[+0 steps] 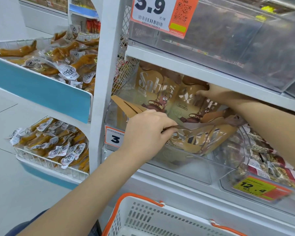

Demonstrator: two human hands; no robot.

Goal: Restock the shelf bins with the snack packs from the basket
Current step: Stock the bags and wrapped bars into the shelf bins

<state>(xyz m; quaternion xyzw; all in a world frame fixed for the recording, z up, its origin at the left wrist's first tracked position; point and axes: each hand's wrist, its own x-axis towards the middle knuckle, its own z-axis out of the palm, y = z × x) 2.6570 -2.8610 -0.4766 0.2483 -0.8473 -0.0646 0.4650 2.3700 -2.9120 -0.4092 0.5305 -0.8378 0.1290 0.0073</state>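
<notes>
Head view: left hand (148,132) is pinching a tan snack pack (191,133) at the clear bin (186,160) front, its long axis running left-right. Right hand (216,94), fingers curled, is gripping upright packs (153,87) farther back. Basket (143,217) is sitting near, below.

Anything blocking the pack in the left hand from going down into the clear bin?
Partly. The left hand pinches a tan snack pack at the clear bin front rim. Upright Sablé packs already fill the space behind it, and the right hand reaches in against them under the shelf edge.
</notes>
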